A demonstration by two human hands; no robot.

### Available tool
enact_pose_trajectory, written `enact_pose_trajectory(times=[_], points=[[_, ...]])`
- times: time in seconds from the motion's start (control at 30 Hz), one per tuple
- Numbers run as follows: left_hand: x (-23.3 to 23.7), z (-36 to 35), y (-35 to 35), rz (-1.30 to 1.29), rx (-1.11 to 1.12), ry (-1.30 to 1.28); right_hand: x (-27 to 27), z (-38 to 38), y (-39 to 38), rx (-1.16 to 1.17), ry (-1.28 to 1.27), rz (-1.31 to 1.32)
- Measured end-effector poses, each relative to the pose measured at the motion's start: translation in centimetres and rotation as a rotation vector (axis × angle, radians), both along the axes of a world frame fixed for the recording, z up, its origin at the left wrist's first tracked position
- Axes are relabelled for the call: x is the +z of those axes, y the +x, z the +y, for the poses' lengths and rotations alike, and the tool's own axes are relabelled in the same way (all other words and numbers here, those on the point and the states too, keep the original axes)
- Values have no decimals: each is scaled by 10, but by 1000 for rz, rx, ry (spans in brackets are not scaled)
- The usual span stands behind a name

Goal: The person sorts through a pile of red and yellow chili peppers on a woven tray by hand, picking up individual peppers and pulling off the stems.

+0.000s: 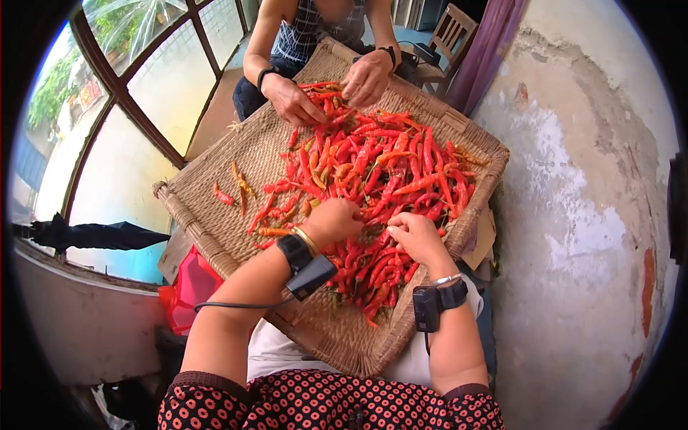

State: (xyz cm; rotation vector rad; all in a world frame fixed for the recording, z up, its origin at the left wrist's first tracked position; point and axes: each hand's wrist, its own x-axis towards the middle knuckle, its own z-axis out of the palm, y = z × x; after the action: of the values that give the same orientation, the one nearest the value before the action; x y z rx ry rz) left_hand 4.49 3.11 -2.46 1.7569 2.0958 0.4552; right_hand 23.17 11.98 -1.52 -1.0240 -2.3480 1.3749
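A heap of red chili peppers (373,161) covers much of a woven tray (208,172) that rests across my lap. Over the near side of the heap, my left hand (337,221) is closed with its fingers curled and turned away from me. What it grips, if anything, is hidden. My right hand (417,238) is just to its right, thumb and fingers pinched together above the peppers. Whatever lies in that pinch is too small to make out. A few orange and dried chili peppers (242,183) lie apart on the tray's left side.
Opposite me, a co-worker's hands (330,89) handle peppers at the tray's far end. A rough wall (573,215) stands to the right. Framed windows (154,93), a black umbrella (107,236) and a red plastic bag (192,287) are on the left. A wooden chair (448,43) stands behind.
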Motion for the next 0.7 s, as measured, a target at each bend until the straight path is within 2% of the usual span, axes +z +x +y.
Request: enact_pose_trajectory(times=[0.07,0.1,0.13,0.2,0.23,0.3,0.33,0.4,0.43,0.47,0.53,0.63,0.67,0.7], points=[[11,6,-16,-345,40,-11,5,0,-2,-3,43,-30],[17,10,-23,-469,118,2,7,0,-3,-1,43,-23],[24,12,-30,-740,247,-10,8,-1,-3,2,28,-19],[36,16,-43,-1189,410,322,8,-1,-2,1,11,-16],[36,17,-42,-1190,409,318,6,-1,-1,3,29,-16],[37,25,-41,-1292,690,615,8,1,-1,0,54,-10],[32,25,-34,-1207,593,526,10,0,-2,14,60,-18],[22,28,-15,-999,375,189,16,-2,-2,24,73,-48],[-1,36,-3,-727,277,296,19,-6,-2,-18,-3,-17],[-4,41,8,-436,203,355,22,-6,-3,-58,-72,26],[-8,48,28,-259,176,399,8,-2,-3,-61,-40,40],[-13,56,40,-208,240,303,12,-2,-2,-152,-26,24],[-14,57,39,-220,195,307,3,0,-2,-131,68,90],[-19,58,38,-412,213,246,-2,2,0,-131,74,84]])
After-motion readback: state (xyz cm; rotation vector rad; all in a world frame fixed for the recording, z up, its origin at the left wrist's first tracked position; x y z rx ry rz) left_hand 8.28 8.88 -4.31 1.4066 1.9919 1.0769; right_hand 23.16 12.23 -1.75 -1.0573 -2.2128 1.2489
